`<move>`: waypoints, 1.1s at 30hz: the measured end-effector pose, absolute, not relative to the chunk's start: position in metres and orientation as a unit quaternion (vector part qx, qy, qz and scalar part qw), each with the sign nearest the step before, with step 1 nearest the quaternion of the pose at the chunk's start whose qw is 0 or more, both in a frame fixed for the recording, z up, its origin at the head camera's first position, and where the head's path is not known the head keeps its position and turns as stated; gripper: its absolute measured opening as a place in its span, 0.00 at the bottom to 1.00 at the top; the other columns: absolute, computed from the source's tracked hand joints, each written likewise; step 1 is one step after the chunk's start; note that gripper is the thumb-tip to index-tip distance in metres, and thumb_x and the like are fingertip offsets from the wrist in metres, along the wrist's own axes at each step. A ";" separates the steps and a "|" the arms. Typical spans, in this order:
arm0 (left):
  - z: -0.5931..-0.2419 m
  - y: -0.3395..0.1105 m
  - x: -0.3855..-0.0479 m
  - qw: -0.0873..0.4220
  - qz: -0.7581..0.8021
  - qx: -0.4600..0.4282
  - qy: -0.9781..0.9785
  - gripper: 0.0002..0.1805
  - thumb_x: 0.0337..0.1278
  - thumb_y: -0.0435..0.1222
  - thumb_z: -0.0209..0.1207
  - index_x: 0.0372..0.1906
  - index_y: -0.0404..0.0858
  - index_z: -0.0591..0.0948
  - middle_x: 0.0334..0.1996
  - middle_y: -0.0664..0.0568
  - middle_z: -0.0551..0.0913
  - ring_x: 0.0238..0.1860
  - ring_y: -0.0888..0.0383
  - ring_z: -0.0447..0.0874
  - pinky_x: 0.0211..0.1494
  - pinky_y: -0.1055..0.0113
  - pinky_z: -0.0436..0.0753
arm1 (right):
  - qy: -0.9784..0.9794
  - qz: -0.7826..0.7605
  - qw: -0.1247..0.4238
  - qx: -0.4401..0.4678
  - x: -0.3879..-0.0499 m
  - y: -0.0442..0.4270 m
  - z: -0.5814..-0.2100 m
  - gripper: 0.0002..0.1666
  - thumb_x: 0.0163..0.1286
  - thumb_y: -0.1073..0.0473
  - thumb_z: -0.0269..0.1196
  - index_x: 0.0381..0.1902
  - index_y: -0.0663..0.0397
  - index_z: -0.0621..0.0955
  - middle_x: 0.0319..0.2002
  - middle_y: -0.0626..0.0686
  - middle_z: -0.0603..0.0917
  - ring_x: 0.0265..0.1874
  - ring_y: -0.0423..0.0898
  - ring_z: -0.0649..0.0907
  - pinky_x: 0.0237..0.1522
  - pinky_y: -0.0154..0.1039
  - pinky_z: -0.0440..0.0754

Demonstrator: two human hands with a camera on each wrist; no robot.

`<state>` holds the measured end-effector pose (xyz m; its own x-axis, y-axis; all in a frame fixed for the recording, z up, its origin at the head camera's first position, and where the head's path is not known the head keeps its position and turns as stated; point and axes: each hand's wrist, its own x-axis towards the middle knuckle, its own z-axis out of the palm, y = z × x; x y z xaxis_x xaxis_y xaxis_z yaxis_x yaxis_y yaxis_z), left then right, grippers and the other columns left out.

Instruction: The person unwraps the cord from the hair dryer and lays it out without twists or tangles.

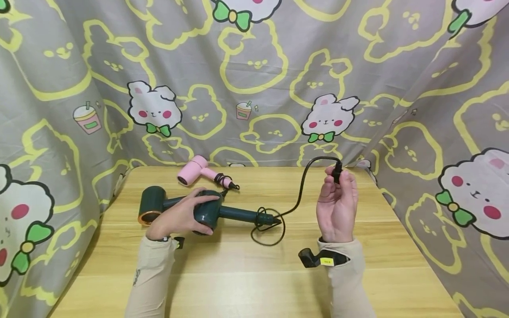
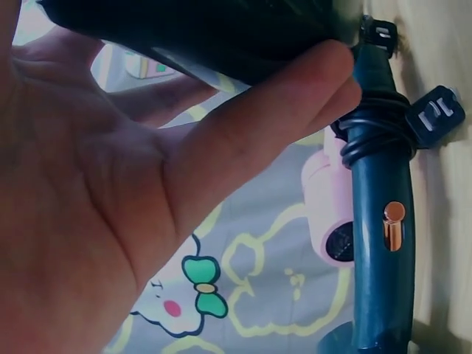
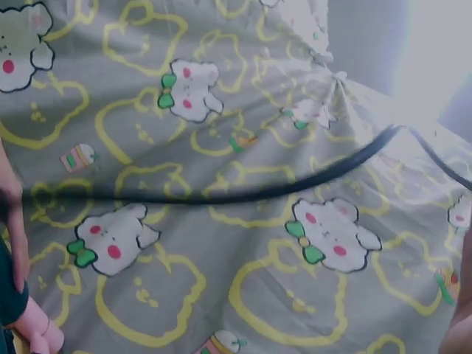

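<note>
My left hand (image 1: 179, 216) grips the barrel of a dark green hair dryer (image 1: 238, 213), whose handle points right. From its tip a black cord (image 1: 304, 181) loops loosely, then rises to my right hand (image 1: 338, 205), where thumb and fingers pinch the plug (image 1: 337, 171). In the right wrist view the cord (image 3: 221, 200) stretches across, the plug out of sight. A second dark green hair dryer (image 1: 153, 201) with a copper-rimmed barrel lies at the left, partly behind my left hand. The left wrist view shows its handle (image 2: 383, 287) with a copper switch and wound cord.
Behind the green dryers lies a pink hair dryer (image 1: 193, 170), its cord wrapped round the handle. The wooden table (image 1: 238, 282) is enclosed at the back and sides by a grey patterned curtain (image 1: 270, 79). Each wrist wears a small black camera (image 1: 312, 258).
</note>
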<state>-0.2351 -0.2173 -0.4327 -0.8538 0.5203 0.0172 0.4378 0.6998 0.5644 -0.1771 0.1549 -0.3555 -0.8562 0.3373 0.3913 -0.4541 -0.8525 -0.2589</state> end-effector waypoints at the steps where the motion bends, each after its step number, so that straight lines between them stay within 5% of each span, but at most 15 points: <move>1: -0.433 -0.218 -0.236 0.069 0.289 0.257 0.920 0.53 0.34 0.53 0.84 0.73 0.52 0.74 0.78 0.34 0.58 0.67 0.31 0.74 0.61 0.39 0.80 | -0.175 0.947 0.199 0.181 -0.175 0.154 -0.355 0.08 0.80 0.66 0.56 0.40 0.67 0.79 0.39 0.63 0.89 0.31 0.45 0.91 0.36 0.29 0.87; 14: -0.429 -0.232 -0.235 -0.004 0.363 0.232 0.902 0.54 0.33 0.56 0.83 0.74 0.58 0.72 0.81 0.48 0.54 0.66 0.34 0.75 0.58 0.41 0.82 | -0.241 0.934 0.121 0.237 -0.173 0.153 -0.356 0.09 0.80 0.70 0.52 0.38 0.64 0.78 0.40 0.63 0.90 0.30 0.45 0.92 0.34 0.30 0.87; 33: -0.415 -0.247 -0.228 -0.052 0.376 0.222 0.898 0.55 0.33 0.53 0.84 0.75 0.61 0.71 0.79 0.45 0.58 0.63 0.34 0.76 0.54 0.42 0.83 | -0.532 0.816 -0.018 0.227 -0.202 0.170 -0.383 0.13 0.75 0.74 0.57 0.36 0.56 0.83 0.34 0.54 0.93 0.25 0.42 0.90 0.32 0.35 0.88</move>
<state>-0.2280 -0.2468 -0.4147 -0.8960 0.3593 0.2610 0.4381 0.6192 0.6516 -0.2021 0.1696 -0.3834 -0.8962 -0.2712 0.3512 -0.2120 -0.4336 -0.8758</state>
